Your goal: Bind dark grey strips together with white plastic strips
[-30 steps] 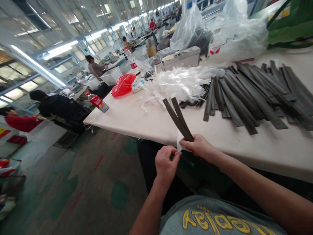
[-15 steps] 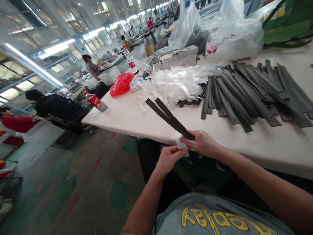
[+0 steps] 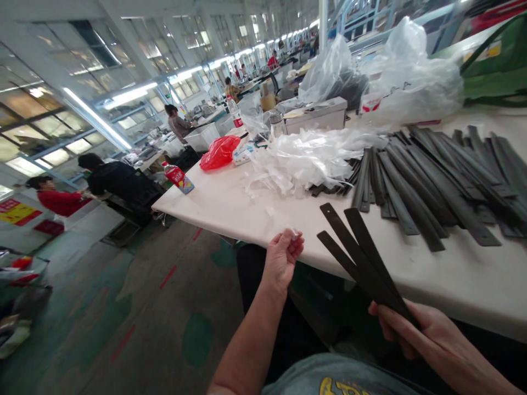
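My right hand (image 3: 420, 332) is closed around three dark, flat strips (image 3: 366, 258) with holes near their ends. They fan apart at the top, in front of the table edge. To their left, my left hand (image 3: 284, 255) is closed with its fingertips on a small, crumpled scrap of whitish film (image 3: 293, 235). It is beside the table's near edge, apart from the strips. A large pile of similar dark strips (image 3: 428, 181) lies on the table to the right. Left of that pile is a heap of thin white plastic film (image 3: 308, 159).
The pale table (image 3: 230, 203) carries a red plastic bag (image 3: 220, 152), a red-labelled bottle (image 3: 178, 178) near its left corner, a glass jar (image 3: 277, 124) and clear plastic bags (image 3: 415, 77) at the back. Other people sit at workplaces on the left.
My hands have separated. The right hand has moved right and nearer with the strips, which now show as three. The left hand has come away from them with a scrap of film.
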The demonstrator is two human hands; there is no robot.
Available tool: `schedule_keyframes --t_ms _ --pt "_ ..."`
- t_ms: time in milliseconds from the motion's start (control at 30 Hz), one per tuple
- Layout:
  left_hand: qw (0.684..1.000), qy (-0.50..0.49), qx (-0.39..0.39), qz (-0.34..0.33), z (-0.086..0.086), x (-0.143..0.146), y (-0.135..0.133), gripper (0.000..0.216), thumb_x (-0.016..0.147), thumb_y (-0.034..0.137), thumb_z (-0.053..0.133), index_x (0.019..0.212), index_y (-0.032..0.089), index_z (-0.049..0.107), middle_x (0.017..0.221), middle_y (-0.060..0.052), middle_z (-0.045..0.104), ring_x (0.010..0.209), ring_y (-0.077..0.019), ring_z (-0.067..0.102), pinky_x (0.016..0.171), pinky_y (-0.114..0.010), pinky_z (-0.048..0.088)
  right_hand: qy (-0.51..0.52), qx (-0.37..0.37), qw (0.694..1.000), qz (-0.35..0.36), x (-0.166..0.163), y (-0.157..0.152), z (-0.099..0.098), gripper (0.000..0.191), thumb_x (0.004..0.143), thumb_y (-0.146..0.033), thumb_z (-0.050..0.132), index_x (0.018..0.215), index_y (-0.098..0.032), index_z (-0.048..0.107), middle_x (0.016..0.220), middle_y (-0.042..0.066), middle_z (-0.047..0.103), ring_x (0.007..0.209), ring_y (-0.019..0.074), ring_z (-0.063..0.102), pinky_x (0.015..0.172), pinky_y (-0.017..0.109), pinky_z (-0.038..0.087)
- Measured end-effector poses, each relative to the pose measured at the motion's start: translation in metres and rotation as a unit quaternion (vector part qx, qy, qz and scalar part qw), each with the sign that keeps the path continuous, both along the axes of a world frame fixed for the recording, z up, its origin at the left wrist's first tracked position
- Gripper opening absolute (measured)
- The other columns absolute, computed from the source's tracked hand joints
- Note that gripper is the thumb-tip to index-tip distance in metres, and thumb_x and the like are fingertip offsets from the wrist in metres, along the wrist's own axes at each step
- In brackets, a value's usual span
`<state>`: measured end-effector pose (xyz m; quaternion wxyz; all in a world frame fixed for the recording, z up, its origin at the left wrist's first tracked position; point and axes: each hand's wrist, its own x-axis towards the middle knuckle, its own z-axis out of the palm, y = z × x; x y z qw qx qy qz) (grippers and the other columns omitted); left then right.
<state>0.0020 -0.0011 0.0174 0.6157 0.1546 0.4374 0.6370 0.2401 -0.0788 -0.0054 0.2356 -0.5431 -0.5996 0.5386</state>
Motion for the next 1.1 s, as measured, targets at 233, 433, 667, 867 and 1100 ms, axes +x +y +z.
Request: schedule_keyframes --t_ms 233,433,667,867,1100 --pt "0.998 -0.027 0.033 -0.037 0.004 0.014 0.003 0.034 0.061 0.039 0.084 0.080 0.015 0.068 0.078 -0.002 0.072 0.070 -0.0109 0.066 0.066 -0.020 0.049 0.001 0.015 0.999 0.051 -0.005 -0.004 -0.009 0.051 0.087 -0.066 0.043 0.071 -0.019 0.059 0.061 0.003 0.056 0.050 0.0147 0.053 0.046 0.023 0.044" --pt "0.998 -0.028 0.044 -0.038 0.009 0.018 0.000 0.034 0.059 0.037 0.086 0.077 0.014 0.067 0.076 -0.001 0.071 0.066 -0.0094 0.065 0.064 -0.019 0.048 -0.013 0.030 0.997 0.066 -0.008 0.003 -0.012 0.049 0.088 -0.065 0.041 0.073 -0.020 0.056 0.060 0.001 0.054 0.050 0.0152 0.052 0.046 0.024 0.042" --pt "0.999 -0.007 0.032 -0.036 0.008 0.019 0.000 0.036 0.056 0.038 0.087 0.075 0.014 0.067 0.077 -0.002 0.071 0.068 -0.0107 0.065 0.066 -0.021 0.048 -0.038 0.043 0.996 0.065 -0.011 0.007 -0.006 0.049 0.087 -0.064 0.040 0.071 -0.020 0.054 0.058 0.000 0.052 0.050 0.0149 0.051 0.048 0.024 0.042" --pt "0.999 0.002 0.022 -0.037 0.008 0.016 -0.002 0.034 0.057 0.037 0.087 0.074 0.015 0.067 0.073 -0.001 0.071 0.064 -0.0089 0.064 0.065 -0.020 0.047 -0.054 0.045 0.995 0.064 -0.009 0.009 -0.006 0.048 0.088 -0.063 0.038 0.074 -0.020 0.054 0.059 -0.001 0.050 0.050 0.0137 0.050 0.047 0.023 0.040" --pt "0.999 0.008 0.014 -0.039 0.006 0.014 -0.004 0.037 0.056 0.038 0.088 0.078 0.014 0.069 0.069 0.000 0.070 0.061 -0.0086 0.064 0.061 -0.019 0.048 -0.066 0.065 0.993 0.073 -0.011 0.011 -0.007 0.049 0.089 -0.063 0.038 0.074 -0.020 0.055 0.059 -0.001 0.052 0.051 0.0138 0.051 0.048 0.022 0.040"
